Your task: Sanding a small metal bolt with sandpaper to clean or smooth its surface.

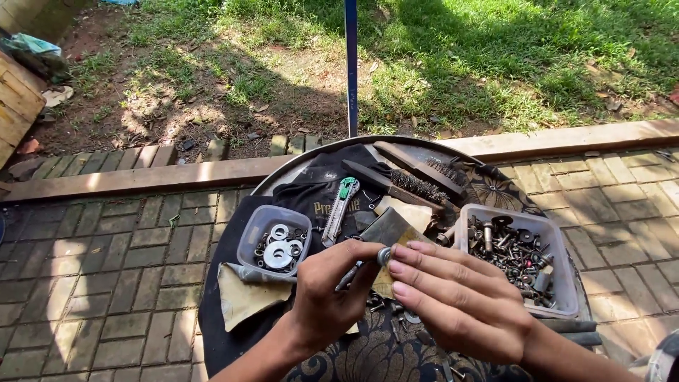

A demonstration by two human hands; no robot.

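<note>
At the far left lies brick paving [106, 269], with a wooden border plank [141, 177] and patchy grass beyond; a blue pole [351, 64] rises from the ground behind a round tray table [297, 164] draped in dark cloth [311, 194].

On the table's left part sits a small clear plastic tub [274, 240] holding flat washers; just beside it, to the right, a green-and-silver utility knife [339, 210] lies with its long axis running up and slightly right; a folded tan sheet [244, 297], perhaps sandpaper, lies below the tub.

The left hand [325, 297] is closed around a slim metal bolt [348, 277], whose shaft slants from lower left up to the right; its upper end meets a small silvery washer or nut [384, 256] right between the two hands. The right hand [460, 301] comes in from the right with fingers extended, its fingertips [399, 269] pinching that small ring against the bolt's tip; so the piece lies at the tips of both hands, the axis of the bolt pointing toward the right fingers.

Behind the hands lie two wire brushes [417, 180] with wooden handles, set diagonally; further right a larger clear tub [559, 276] holds mixed bolts, nuts and screws, just beside the right hand; loose fasteners [378, 304] lie scattered on the cloth beneath the hands.
</note>
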